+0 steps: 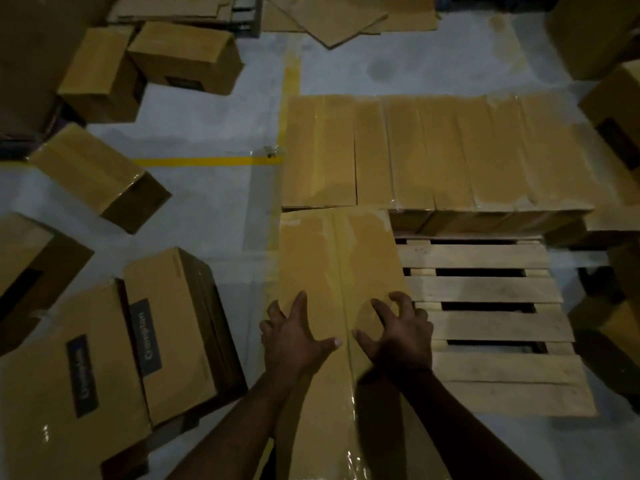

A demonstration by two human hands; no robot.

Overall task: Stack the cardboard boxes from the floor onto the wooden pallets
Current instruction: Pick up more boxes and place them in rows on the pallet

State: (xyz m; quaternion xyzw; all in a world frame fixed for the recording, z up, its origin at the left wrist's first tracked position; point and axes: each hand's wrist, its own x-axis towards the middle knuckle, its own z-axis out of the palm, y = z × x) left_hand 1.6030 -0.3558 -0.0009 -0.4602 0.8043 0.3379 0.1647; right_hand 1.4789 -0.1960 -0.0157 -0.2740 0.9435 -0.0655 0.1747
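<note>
A long taped cardboard box (pixel 337 258) lies on the left part of the wooden pallet (pixel 485 292), its far end against a row of several boxes (pixel 450 150) on the pallet's far half. My left hand (pixel 294 334) rests on the box top near its left edge, fingers spread. My right hand (pixel 401 330) presses on the top near the right edge, its fingers bent and spread like a claw, holding nothing. Bare pallet slats show to the right of the box.
Loose boxes lie on the grey floor at left, two with dark labels (pixel 145 336) near me and others farther back (pixel 97 174) (pixel 187 57). Flat cardboard sheets (pixel 329 19) lie at the back. More boxes (pixel 616 116) stand at the right edge. Yellow floor lines (pixel 207 161) cross the middle.
</note>
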